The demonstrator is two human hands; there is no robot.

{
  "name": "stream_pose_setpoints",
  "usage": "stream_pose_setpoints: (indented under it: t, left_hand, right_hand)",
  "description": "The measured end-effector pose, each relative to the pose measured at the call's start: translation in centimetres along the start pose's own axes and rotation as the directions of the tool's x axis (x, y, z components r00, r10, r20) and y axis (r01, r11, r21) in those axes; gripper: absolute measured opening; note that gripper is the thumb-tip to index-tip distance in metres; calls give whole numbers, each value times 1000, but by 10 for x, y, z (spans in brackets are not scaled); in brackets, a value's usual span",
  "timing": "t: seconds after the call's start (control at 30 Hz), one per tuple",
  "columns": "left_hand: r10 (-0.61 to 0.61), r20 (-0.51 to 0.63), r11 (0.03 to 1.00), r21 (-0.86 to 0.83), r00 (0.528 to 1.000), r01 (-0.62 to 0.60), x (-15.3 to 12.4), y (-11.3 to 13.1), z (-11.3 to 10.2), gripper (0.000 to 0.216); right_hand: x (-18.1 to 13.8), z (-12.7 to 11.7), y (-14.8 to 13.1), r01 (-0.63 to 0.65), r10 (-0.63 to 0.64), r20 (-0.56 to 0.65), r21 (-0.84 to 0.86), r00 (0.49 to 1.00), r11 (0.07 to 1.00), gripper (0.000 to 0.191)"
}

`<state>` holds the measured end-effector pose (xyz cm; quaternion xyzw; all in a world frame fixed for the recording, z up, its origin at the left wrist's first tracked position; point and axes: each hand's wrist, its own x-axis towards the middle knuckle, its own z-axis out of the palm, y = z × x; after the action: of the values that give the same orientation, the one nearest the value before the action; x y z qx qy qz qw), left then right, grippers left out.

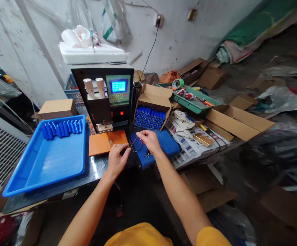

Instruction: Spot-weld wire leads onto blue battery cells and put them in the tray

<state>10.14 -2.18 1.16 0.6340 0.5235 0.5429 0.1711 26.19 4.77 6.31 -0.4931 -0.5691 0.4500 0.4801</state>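
Note:
My left hand (118, 156) is closed in a pinch near the front edge of the orange board (107, 142). A thin red and black wire lead (134, 141) runs from its fingertips to my right hand (150, 140), which pinches the red part. The black wire loops below between the hands. Under my right hand lies a blue mat (165, 145) with a few small wire leads (147, 153) on it. Just behind the hands stands a black spot-welding machine (101, 112) with a lit blue screen; its two electrode pins (105, 125) point down over the orange board.
At left, a blue tray (53, 164) holds a row of blue cylindrical cells (61, 130). An open carton (155, 94) of similar cells (150, 118) stands right of the machine. Farther right are a green tray (197, 106) and an open cardboard box (241, 119).

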Motion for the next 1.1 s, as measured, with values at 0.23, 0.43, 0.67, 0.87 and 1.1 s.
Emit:
stream_pose_setpoints:
  t: [0.23, 0.43, 0.67, 0.87, 1.1]
  left_hand:
    - [-274, 2, 918, -298, 962, 262, -4, 1, -1, 23]
    - [-315, 32, 883, -355, 949, 306, 0, 7, -27, 21]
    - [-272, 36, 937, -216, 962, 274, 0, 9, -48, 21]
    - [-229, 10, 973, -14, 973, 229, 4, -15, -80, 21]
    - [-351, -213, 687, 603, 912, 405, 78, -96, -179, 41]
  right_hand:
    - [-9, 17, -1, -14, 9, 52, 92, 999, 996, 39]
    - [-22, 38, 5, 78, -111, 268, 134, 957, 988, 29]
    - [-32, 67, 7, 112, -150, 372, 123, 916, 986, 22]
    - [-14, 79, 14, 134, -169, 334, 124, 927, 983, 27]
    - [8, 101, 30, 193, -211, 187, 109, 959, 975, 28]
